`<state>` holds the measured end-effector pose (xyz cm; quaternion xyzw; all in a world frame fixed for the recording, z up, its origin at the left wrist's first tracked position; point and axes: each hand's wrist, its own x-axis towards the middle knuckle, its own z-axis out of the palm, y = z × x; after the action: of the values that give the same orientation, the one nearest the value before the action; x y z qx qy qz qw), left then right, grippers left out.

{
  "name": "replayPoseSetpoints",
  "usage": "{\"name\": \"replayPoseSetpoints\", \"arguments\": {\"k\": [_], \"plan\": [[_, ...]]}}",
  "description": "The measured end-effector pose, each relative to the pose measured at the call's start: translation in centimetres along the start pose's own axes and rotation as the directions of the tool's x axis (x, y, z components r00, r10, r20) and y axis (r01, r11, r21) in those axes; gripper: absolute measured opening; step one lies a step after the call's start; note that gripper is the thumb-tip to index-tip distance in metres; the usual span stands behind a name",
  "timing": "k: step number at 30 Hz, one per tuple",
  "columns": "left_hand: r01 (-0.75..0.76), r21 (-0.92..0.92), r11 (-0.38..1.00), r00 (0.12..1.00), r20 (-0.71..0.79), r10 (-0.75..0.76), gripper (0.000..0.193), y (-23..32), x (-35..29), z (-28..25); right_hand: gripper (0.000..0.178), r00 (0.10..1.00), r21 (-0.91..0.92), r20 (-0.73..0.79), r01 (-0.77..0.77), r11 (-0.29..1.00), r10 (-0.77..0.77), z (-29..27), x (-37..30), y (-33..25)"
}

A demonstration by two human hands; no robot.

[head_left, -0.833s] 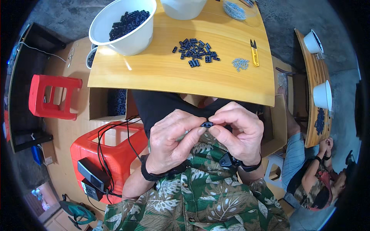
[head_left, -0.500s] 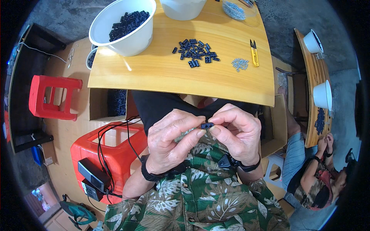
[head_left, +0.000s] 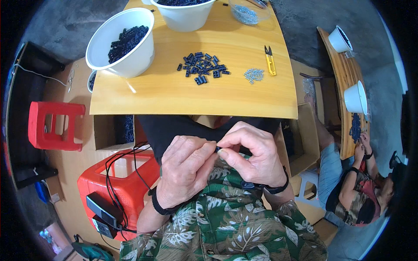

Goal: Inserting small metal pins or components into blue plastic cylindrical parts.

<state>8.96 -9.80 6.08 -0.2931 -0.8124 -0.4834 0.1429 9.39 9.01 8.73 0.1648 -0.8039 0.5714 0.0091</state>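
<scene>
Above my lap, in front of the table's near edge, both hands meet fingertip to fingertip. A small black plastic piece is pinched between them, mostly covered by fingers. My right hand holds it between thumb and forefinger. My left hand is closed on the other end, its back turned up and its thumb largely hidden. On the table beyond lies a loose pile of similar black plastic pieces. To its right are a small heap of tiny silvery metal parts and yellow thread snips.
White tubs of black pieces stand on the wooden table, with a clear dish behind. Open cartons flank my legs. Red stools stand left, one carrying cables. At right, another person works at a bench.
My left hand has rolled so its back faces up, and the fingers have closed over the black piece, which showed more plainly before. The whole view has shifted slightly.
</scene>
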Motion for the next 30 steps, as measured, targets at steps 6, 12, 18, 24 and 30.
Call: {"name": "replayPoseSetpoints", "arguments": {"k": [6, 12, 18, 24, 30], "plan": [[0.060, -0.049, 0.997, 0.998, -0.017, -0.061, 0.024, -0.4, 0.0, 0.3, 0.015, 0.998, 0.007, 0.049, 0.046, 0.999, -0.046, -0.4, 0.4, 0.7], [0.189, -0.066, 0.980, 0.980, -0.046, -0.192, 0.020, -0.5, 0.0, 0.2, 0.047, 0.982, -0.621, -0.117, 0.043, 0.782, -0.148, -2.8, 2.3, 5.8], [0.174, -0.104, 0.979, 0.982, -0.055, -0.181, 0.012, -0.6, -0.1, 0.6, 0.063, 0.993, -0.844, -0.099, -0.053, 0.533, -0.059, -5.1, 4.1, 12.0], [0.187, -0.104, 0.977, 0.980, -0.045, -0.193, 0.012, -0.6, -0.1, 0.6, 0.064, 1.000, -0.845, -0.012, -0.004, 0.535, -0.012, -4.4, 4.0, 11.4], [0.198, -0.103, 0.975, 0.979, -0.018, -0.201, 0.012, -0.6, -0.1, 0.6, 0.068, 0.999, -0.836, 0.024, 0.039, 0.547, -0.035, -3.0, 3.2, 11.0]]}}
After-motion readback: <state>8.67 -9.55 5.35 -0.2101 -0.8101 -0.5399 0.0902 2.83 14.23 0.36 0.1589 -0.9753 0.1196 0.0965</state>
